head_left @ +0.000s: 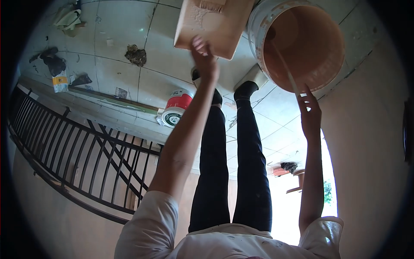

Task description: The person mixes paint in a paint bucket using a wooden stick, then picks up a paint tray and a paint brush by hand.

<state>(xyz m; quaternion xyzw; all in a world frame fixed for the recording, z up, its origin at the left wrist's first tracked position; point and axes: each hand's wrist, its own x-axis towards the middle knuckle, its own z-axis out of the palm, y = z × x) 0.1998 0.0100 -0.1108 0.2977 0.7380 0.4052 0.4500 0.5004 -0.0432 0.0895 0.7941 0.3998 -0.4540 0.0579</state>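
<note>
My right hand (309,110) is closed around the near end of a long, thin stick (285,64). The stick's far end reaches down into a large bucket (264,47), whose inside is coated in peach-orange paint. At the near edge of an orange paint tray (224,30) is my left hand (204,58), smeared by motion; its fingers look curled and overlap the tray's edge. A wide brush (211,5) with pale bristles lies at the tray's far end, cut off by the frame.
A red and white paint tub (177,105) stands left of my legs, near a black metal railing (108,159). On the tiled floor lie a dark clump (136,55), a crumpled cloth (68,19) and a yellow-white packet (61,82). A wall (366,142) rises on the right.
</note>
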